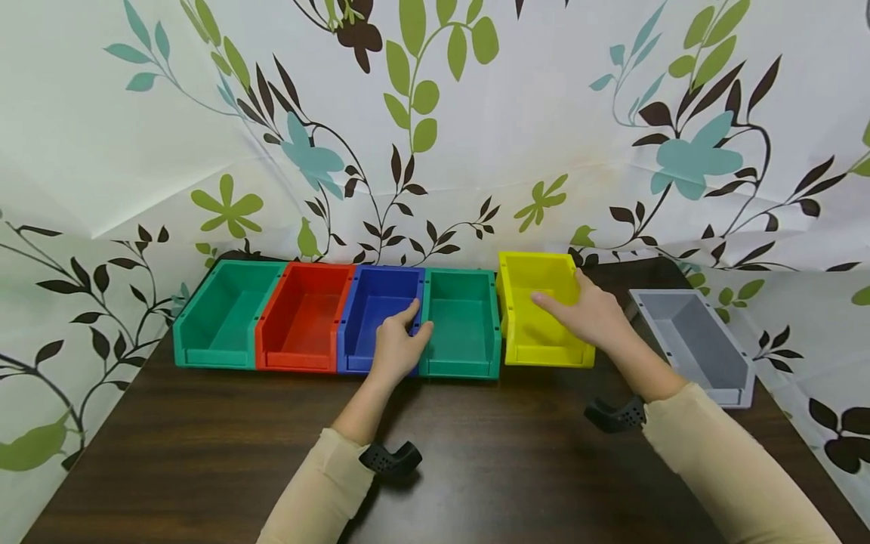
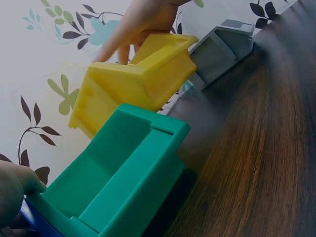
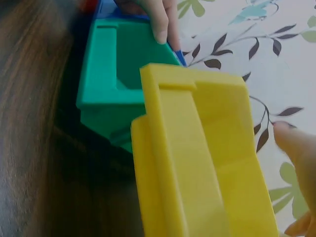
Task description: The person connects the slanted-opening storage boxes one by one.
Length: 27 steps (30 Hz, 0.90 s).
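My right hand point(image 1: 598, 313) grips the right side wall of an empty yellow storage bin point(image 1: 549, 351), thumb inside and fingers outside. In the left wrist view the yellow bin point(image 2: 116, 94) is raised and tilted, just right of a green bin point(image 2: 118, 163). My left hand point(image 1: 397, 344) pinches the adjoining walls of the blue bin point(image 1: 381, 287) and this green bin point(image 1: 458, 332), its thumb over the green one's side. Both of these bins are empty and stand side by side.
Left of the blue bin, a red bin point(image 1: 306, 313) and another green bin point(image 1: 220, 317) continue the row. A grey bin point(image 1: 700, 340) stands apart at the right edge of the dark wooden table point(image 1: 496, 461). Behind hangs a leaf-patterned sheet point(image 1: 516, 128).
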### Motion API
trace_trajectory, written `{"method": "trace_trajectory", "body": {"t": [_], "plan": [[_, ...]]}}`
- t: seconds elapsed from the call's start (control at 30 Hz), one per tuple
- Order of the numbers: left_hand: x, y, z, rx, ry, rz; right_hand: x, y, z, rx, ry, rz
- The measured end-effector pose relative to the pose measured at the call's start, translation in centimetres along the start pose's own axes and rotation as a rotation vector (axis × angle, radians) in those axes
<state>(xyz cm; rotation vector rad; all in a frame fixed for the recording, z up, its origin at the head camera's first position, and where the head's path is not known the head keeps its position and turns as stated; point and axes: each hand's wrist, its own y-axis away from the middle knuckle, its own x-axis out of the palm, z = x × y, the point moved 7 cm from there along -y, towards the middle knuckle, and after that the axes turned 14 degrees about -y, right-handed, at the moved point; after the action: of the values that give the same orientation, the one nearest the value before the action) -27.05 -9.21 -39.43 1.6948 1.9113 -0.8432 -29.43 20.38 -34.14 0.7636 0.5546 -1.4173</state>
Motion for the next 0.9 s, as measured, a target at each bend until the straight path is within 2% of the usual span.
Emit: {"method": "trace_trajectory", "body": {"t": [0.13,0.23,0.3,0.37,0.47,0.57,0.73,0.9], "plan": [[0.0,-0.1,0.0,0.000,-0.001,0.004,0.8,0.2,0.6,-0.013,0.043,0.031],[0.1,-0.1,0.2,-0.001,-0.001,0.004,1.4,0.3,1.5,-0.090,0.125,0.037],[0.2,-0.1,0.2,0.001,-0.004,0.002,1.7,0.4,2.6,-0.207,0.173,0.042],[0.2,-0.1,0.3,0.002,-0.004,-0.001,2.3,1.0,3.9,-0.367,0.187,0.062],[0.3,-0.1,0.3,0.000,-0.004,-0.002,3.4,2.3,5.5,-0.598,0.157,0.112],[0.2,-0.1,0.2,-0.002,-0.001,-0.004,4.1,3.4,6.3,-0.723,0.140,0.132],[0.2,0.0,0.1,0.000,0.001,-0.006,4.6,3.7,6.1,-0.780,0.150,0.101],[0.1,0.0,0.1,0.004,0.001,-0.017,5.1,3.6,5.6,-0.799,0.133,0.095]]}}
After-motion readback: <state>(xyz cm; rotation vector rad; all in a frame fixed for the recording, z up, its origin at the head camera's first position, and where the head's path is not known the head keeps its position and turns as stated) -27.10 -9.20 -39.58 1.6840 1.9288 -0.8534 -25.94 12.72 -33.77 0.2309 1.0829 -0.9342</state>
